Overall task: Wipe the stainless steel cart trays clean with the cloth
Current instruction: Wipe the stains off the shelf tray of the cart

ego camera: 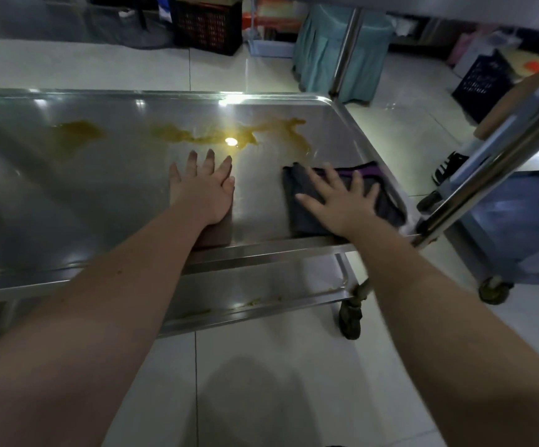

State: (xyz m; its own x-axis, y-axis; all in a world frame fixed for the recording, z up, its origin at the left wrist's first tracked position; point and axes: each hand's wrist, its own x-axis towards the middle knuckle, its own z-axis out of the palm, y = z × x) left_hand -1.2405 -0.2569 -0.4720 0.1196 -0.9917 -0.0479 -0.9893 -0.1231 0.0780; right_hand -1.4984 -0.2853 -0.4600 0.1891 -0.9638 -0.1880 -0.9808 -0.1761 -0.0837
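With my right hand (342, 198) spread flat on the cloth (342, 195) and my left hand (205, 185) splayed empty on the tray (100, 188), I press evenly and sweep towards the yellow spill (216, 135) beyond the cloth (overlapping passes).

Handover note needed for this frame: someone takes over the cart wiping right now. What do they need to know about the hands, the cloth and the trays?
Left hand: flat, fingers spread, palm on the shiny stainless steel top tray, holding nothing.
Right hand: flat on the folded dark grey cloth with purple stripe, pressing it down at the tray's near right corner.
Done: nothing evident; the yellow-brown spill stretches across the far half, ahead of both hands.
Left: wipe that spill, then the lower steel tray, which shows yellowish residue along its near edge.
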